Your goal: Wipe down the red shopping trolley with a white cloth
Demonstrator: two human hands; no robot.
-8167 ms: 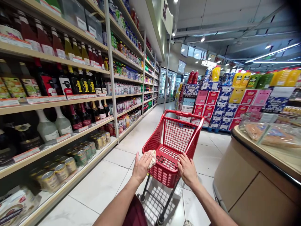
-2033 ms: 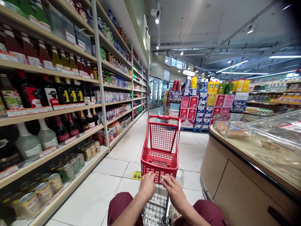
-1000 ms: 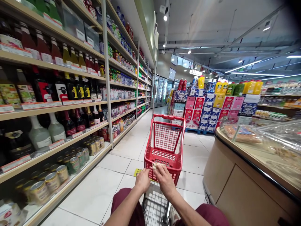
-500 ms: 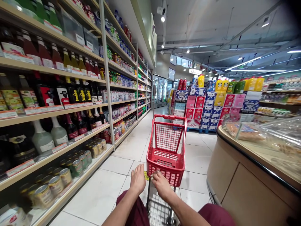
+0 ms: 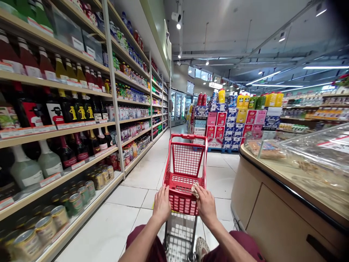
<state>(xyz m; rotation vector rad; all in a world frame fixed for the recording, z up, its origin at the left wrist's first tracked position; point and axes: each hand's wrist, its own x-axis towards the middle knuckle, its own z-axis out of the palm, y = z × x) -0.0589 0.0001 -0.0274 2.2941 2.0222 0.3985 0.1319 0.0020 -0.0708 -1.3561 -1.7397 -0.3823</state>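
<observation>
Red basket cart (image 5: 181, 196) stands on the tiles, centre, just ahead of the knees. Right hand (image 5: 206, 206) pinches a pale cloth (image 5: 195, 190) at the basket's near right corner. Left hand (image 5: 162, 203): fingers extended, at near left corner. Bottom shelf (image 5: 94, 203) holds metal cans (image 5: 59, 217); clear display case (image 5: 313, 154), packaged food, type unclear.

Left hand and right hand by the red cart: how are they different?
The right hand has a crumpled, pale cloth; no cloth shows in the left hand. The left hand is at the near left corner of the red cart; the right hand is at the near right corner. Both are bare.
</observation>
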